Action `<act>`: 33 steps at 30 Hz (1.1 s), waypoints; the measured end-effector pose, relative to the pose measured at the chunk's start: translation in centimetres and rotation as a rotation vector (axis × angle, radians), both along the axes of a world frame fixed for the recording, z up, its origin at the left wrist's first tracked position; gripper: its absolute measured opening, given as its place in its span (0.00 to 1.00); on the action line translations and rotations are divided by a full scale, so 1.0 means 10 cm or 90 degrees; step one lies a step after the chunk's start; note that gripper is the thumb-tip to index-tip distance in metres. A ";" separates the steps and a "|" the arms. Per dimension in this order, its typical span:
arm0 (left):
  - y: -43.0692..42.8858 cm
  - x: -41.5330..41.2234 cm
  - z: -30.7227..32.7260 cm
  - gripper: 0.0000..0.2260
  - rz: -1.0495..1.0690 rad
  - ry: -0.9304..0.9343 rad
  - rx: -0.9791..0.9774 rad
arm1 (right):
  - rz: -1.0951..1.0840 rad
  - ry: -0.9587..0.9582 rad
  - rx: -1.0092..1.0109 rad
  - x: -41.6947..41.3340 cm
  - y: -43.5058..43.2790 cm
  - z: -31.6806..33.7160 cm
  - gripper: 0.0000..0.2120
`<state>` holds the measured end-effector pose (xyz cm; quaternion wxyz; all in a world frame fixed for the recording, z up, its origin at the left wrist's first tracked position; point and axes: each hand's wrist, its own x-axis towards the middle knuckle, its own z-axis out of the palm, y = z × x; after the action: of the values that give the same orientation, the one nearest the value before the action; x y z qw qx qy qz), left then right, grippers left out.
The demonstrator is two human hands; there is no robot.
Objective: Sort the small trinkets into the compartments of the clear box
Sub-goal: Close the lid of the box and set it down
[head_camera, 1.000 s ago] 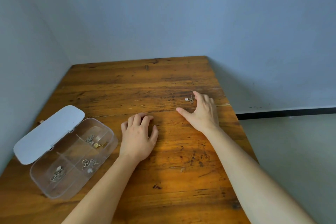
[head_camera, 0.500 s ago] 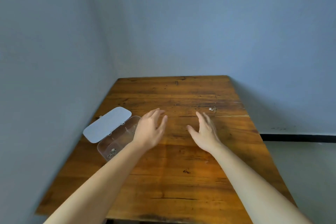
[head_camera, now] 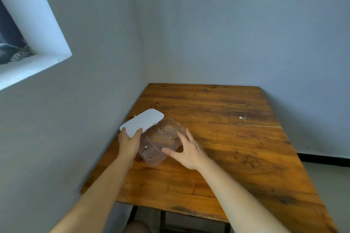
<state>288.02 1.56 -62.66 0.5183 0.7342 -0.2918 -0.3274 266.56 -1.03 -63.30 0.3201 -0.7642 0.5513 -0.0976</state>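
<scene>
A worn wooden table (head_camera: 217, 159) stands in a corner of blue-grey walls (head_camera: 217, 24), below a recessed window (head_camera: 28, 43).

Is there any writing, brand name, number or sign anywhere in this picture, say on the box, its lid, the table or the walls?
None can be read.
The white lid is plain, with no label showing.
The clear box has no print on its walls.
The trinkets inside and the loose trinket on the table are too small to show any marking.
The walls and window recess carry no sign.
</scene>
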 end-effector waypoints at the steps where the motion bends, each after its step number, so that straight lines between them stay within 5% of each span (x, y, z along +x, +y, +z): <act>1: -0.02 0.03 -0.01 0.37 0.002 0.023 -0.013 | 0.003 -0.003 -0.007 -0.03 0.01 0.00 0.52; 7: -0.20 0.01 -0.02 0.25 0.013 0.094 -0.030 | 0.026 0.005 -0.038 -0.24 0.08 0.02 0.52; 14: -0.35 -0.06 -0.04 0.29 0.046 0.166 -0.074 | 0.039 0.019 -0.053 -0.24 0.08 -0.04 0.59; 24: -0.11 -0.30 0.07 0.39 0.045 0.004 -0.110 | -0.073 -0.030 -0.022 -0.12 0.10 -0.04 0.69; 33: 0.15 -0.34 0.11 0.42 -0.013 -0.033 -0.186 | -0.063 -0.029 -0.025 -0.36 0.35 0.02 0.64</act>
<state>284.66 3.09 -61.60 0.6085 0.6563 -0.3570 -0.2676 262.95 2.51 -63.09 0.3123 -0.7397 0.5790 -0.1414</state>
